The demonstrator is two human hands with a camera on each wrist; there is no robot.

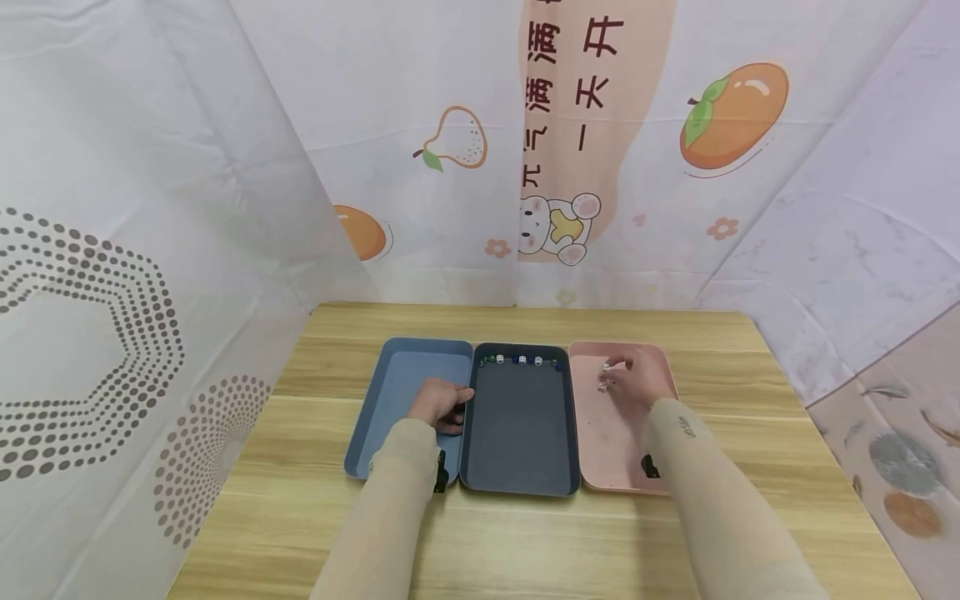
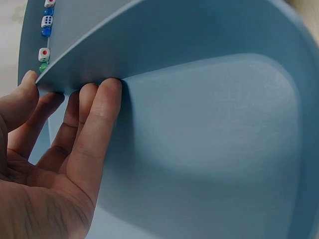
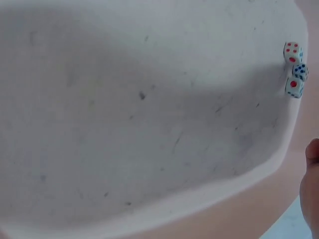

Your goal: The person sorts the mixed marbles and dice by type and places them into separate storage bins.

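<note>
In the left wrist view my left hand [image 2: 65, 144] pinches the blue tray's [image 2: 214, 119] side wall, thumb on one side and fingers on the other. That wall borders the dark grey tray [image 1: 521, 442]. My right hand [image 1: 637, 379] is over the far part of the pink tray [image 1: 611, 442], with a small white die [image 1: 606, 367] between its thumb and index fingertip. Under that hand lie more white dice [image 1: 602, 387]; the right wrist view shows three dice [image 3: 294, 72] grouped together, with red and blue dots. Only a bit of the right hand enters that view.
Along the dark tray's far wall runs a row of white dice [image 1: 522, 360] with blue and green beads [image 2: 46, 31]. The three trays stand side by side on a wood-grain table [image 1: 517, 550]. A printed curtain [image 1: 450, 208] hangs behind it.
</note>
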